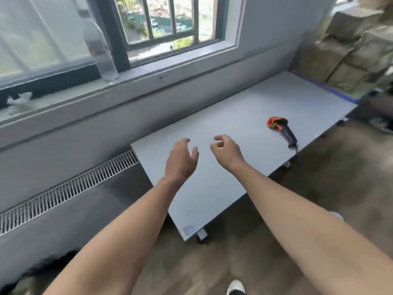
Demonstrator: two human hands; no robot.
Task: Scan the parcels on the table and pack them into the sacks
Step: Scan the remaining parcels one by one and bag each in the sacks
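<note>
Over the table (244, 107), left hand (182, 159) and right hand (225, 150) hover slightly apart, empty, fingers loosely curled, seemingly between parcels, none showing on it, while the scanner (281, 129) lies to the right, handy to grab.

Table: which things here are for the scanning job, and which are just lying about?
For the job: scanner, table, stacked brown boxes (perhaps parcels, blurred).
Just lying about: plastic bottle, white crumpled thing, both on the windowsill.

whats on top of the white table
On the flat white table only an orange-and-black handheld scanner lies, near its right edge. The empty left hand and right hand, with forearms, hide part of the top.
</note>
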